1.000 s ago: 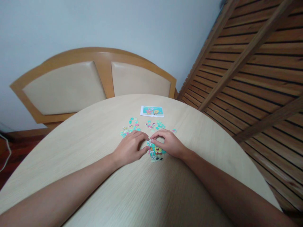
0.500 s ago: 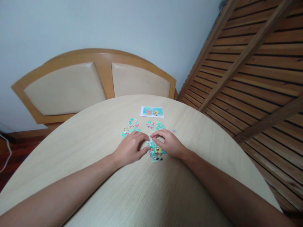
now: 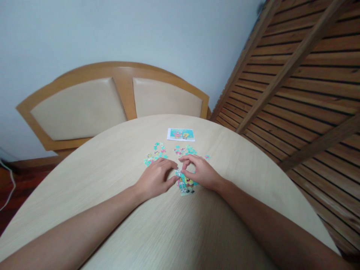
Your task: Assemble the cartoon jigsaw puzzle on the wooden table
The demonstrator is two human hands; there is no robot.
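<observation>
A partly joined cartoon jigsaw (image 3: 185, 183) lies on the round pale wooden table (image 3: 112, 168). My left hand (image 3: 155, 178) rests on the table at the jigsaw's left edge, fingers curled and pressed down beside it. My right hand (image 3: 199, 171) covers the jigsaw's upper right, thumb and forefinger pinched at a small piece near the top edge; the piece itself is too small to make out. The fingertips of both hands almost meet. Loose teal and pink pieces (image 3: 157, 152) lie scattered just beyond my hands.
A printed reference picture (image 3: 181, 134) lies farther back on the table. Behind the table stands a wooden bench back with two beige pads (image 3: 112, 101). A slatted wooden panel (image 3: 303, 82) fills the right side. A white cable (image 3: 11, 183) hangs at far left.
Both hands stay at the jigsaw; the right thumb and forefinger have closed a little tighter near its top edge. The view has shifted slightly.
</observation>
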